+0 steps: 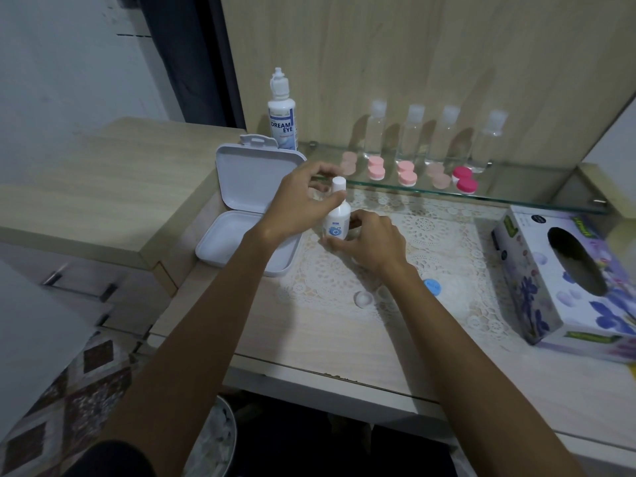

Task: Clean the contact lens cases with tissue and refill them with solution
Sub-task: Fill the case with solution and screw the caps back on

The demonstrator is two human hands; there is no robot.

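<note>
**Ana:** Left grip (303, 194) pinches the white cap of the small white solution bottle with a blue label (336, 218), fingers curled around its top. Right grip (370, 241) curls around the bottle's base, holding it on the lace-patterned counter (447, 242).

**Ben:** What crowds it?

**Ana:** An open white plastic hinged box (254, 201) lies just beside the bottle on the left, lid leaning up. Behind runs a glass shelf (499, 192) carrying a tall white "Dream Eye" bottle (283, 111), four clear bottles, and pink round lens cases (407, 173) in pairs, with one darker magenta pair (464, 180) at the right end.

**Ben:** Which way does the bottle point?

**Ana:** Roughly upright, long axis vertical, cap leaning slightly toward the left hand.

**Ben:** Room to move?

**Ana:** A small white round cap (363, 299) and a blue round cap (432, 287) lie nearer the person, beside the right forearm. A floral tissue box (550, 280) stands well apart on the right. The counter's front edge is near the elbows.
</note>
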